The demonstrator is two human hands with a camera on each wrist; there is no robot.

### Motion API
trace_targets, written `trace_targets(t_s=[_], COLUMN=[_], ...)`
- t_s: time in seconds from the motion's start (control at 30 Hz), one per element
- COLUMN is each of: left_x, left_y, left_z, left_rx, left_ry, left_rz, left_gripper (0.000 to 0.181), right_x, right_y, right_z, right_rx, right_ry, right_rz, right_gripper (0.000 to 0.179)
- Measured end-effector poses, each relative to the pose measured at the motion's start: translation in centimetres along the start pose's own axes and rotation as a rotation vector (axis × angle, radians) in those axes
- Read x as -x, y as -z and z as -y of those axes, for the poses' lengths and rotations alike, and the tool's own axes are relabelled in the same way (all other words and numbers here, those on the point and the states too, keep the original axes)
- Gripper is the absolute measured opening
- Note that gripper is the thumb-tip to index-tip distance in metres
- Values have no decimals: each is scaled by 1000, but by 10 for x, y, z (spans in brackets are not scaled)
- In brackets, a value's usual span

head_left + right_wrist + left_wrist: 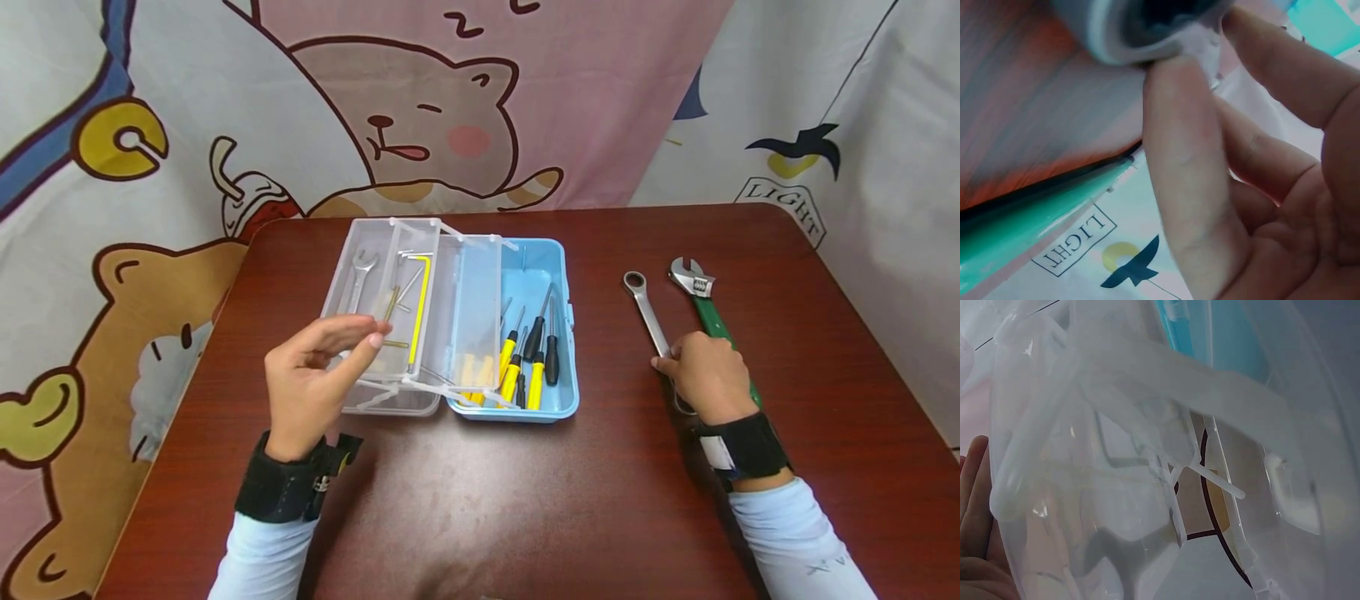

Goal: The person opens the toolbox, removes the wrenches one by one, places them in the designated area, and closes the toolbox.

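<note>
Right sleeve at the near edge, forearm reaching forward over the table. Right hand: thumb at one side of the ring-ended wrench, bent index finger at the other, looks like a pinch; the wrench is flat on the table or nearly so. Green-handled adjustable wrench just beside it, the pair well apart from the box, presumably for an easy pick-up. Left hand: loosely bent, thumb apart from fingers, nothing seen between; it is beside the clear tray, contact unclear. Blue toolbox spread on hinged arms, likely to expose every level: hex keys above, screwdrivers below, handles toward the person, probably for grasping.
</note>
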State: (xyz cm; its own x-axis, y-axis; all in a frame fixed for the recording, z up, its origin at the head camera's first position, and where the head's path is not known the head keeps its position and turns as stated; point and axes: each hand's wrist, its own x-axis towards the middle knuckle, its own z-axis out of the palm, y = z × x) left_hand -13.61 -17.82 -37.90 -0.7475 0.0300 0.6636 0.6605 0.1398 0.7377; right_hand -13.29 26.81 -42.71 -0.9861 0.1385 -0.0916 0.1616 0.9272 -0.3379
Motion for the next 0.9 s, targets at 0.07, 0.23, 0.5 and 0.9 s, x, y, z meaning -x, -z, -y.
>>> trace_targets(t_s=[0.07, 0.23, 0.5, 0.9], left_x=[0, -1, -5, -31], left_y=[2, 10, 26, 43], left_z=[-1, -4, -5, -16], left_rx=[-28, -108, -276, -638], left_ry=[2, 14, 28, 53], left_rz=[-8, -30, -6, 156], left_gripper=[23, 25, 30, 20], right_x=[1, 2, 4, 4], right_y=[1, 3, 1, -6], right_z=[3, 15, 28, 27], right_rx=[-23, -74, -146, -154], right_ry=[8, 64, 112, 153], right_rz=[-21, -93, -86, -99], right_gripper=[25, 40, 38, 37])
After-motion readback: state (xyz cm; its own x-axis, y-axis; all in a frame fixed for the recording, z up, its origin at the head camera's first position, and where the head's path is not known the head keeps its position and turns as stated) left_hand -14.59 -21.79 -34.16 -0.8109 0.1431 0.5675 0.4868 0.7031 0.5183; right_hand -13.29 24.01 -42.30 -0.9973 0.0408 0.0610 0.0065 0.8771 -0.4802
